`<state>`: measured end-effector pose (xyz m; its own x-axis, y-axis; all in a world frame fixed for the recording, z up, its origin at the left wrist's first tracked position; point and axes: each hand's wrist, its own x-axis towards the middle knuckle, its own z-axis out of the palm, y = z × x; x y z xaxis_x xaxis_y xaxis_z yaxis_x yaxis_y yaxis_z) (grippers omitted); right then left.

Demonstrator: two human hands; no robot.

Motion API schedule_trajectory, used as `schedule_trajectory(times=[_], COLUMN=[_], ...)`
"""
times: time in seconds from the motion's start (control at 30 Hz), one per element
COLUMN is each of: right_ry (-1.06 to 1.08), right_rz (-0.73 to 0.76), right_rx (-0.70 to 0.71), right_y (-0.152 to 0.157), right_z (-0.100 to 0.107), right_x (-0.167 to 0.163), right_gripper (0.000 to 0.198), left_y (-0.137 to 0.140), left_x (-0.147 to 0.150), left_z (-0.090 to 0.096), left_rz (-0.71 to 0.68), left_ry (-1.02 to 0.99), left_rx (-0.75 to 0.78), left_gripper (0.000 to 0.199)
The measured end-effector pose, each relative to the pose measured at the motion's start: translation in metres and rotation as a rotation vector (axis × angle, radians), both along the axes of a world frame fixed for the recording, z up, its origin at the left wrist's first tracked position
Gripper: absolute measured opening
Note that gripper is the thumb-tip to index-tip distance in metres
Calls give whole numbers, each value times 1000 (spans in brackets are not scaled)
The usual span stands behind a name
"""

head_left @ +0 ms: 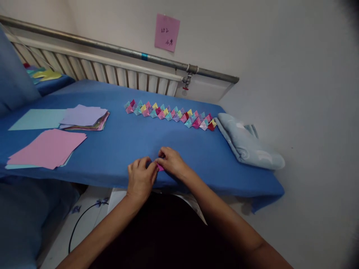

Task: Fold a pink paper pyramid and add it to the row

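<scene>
A small piece of magenta folded paper (160, 167) lies at the front of the blue-covered table (120, 149), mostly hidden by my fingers. My left hand (141, 175) is closed on its left side, fingers bent and the thumb meeting the paper. From the right, my right hand (170, 160) pinches the same paper, its fingertips close to those of the left. Farther back, folded paper pieces (168, 114) in pink, teal, yellow, red and purple stand in rows that slant down to the right.
Pink paper sheets (49, 149), a stack topped with lavender paper (82, 116) and teal paper (37, 119) lie at the left. A folded light-blue blanket (246, 142) rests at the right end. Behind the table run a radiator (112, 74) and a metal pipe (112, 45).
</scene>
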<state>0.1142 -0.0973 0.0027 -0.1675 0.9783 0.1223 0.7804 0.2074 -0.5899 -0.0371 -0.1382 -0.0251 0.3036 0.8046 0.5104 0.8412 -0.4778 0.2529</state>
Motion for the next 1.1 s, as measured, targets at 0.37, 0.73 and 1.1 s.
schedule_trajectory(times=[0.37, 0.73, 1.1], right_ry=[-21, -19, -103], right_rz=[5, -12, -172], right_rx=[-9, 11, 171], right_y=[1, 1, -50], right_z=[3, 5, -11], right_x=[0, -2, 25], right_gripper=[12, 11, 27], left_y=[-26, -24, -25], left_x=[-21, -7, -10], left_z=[-9, 5, -5], left_rz=[-160, -192, -225], left_ry=[107, 158, 92], left_rx=[101, 100, 68], left_gripper=[31, 31, 30])
